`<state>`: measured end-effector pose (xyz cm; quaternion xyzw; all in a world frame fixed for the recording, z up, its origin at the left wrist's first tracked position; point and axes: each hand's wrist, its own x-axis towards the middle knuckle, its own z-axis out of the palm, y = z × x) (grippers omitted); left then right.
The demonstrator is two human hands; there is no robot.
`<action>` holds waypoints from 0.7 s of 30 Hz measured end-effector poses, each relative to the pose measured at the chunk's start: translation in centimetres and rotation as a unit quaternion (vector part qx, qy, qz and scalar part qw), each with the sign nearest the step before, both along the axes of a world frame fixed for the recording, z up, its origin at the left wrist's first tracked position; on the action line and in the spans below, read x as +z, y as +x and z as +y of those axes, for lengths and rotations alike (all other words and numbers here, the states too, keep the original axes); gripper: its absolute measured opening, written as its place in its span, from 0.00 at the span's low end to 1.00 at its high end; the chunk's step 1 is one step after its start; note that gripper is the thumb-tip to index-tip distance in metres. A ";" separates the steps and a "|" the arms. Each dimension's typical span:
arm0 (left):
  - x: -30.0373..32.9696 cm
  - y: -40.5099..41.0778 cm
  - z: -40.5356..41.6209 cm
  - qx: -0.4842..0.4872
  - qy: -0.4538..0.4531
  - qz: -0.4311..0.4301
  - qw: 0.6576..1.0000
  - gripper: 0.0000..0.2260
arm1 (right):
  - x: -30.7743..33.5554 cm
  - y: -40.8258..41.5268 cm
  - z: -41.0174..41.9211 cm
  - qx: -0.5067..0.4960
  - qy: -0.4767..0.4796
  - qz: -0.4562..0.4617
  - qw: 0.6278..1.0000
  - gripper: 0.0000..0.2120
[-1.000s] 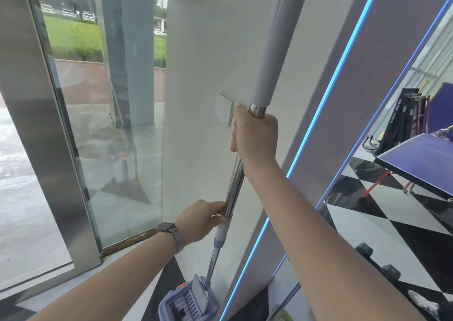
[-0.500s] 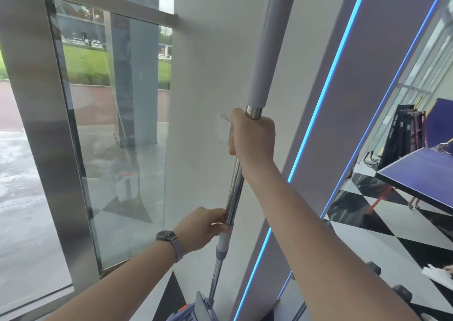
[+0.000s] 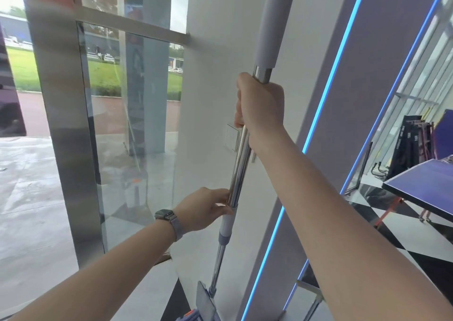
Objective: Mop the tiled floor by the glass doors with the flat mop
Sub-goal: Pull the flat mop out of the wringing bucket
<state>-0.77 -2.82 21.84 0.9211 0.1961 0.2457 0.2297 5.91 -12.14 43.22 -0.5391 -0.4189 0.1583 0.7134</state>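
wall: plain white panel (image 3: 215, 51), small white switch plate (image 3: 231, 137) on it
light strips: two glowing blue lines (image 3: 326, 95) slanting up a grey-purple panel (image 3: 382, 51)
glass: tall pane (image 3: 130, 129) in a brushed metal frame (image 3: 61, 124), crossbar near the top
outside: wet grey paving (image 3: 27, 198), reddish path, green lawn (image 3: 22, 68), parked cars far off, daylight
floor: black and white diamond tiles (image 3: 397, 237)
furniture: blue table-tennis table (image 3: 424, 186) on red legs at right, folded dark tables (image 3: 409, 144) stacked behind it
right edge: more glazing, bright
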 end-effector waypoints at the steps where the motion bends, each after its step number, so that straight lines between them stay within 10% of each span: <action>1: 0.0 -0.6 0.0 0.005 0.006 0.003 1.000 0.08 | 0.1 -0.4 -0.1 0.010 0.002 0.002 1.000 0.18; 21: -8.3 -18.4 2.6 0.163 -0.047 0.060 0.984 0.05 | -9.6 -13.1 4.0 0.216 -0.045 0.005 0.975 0.19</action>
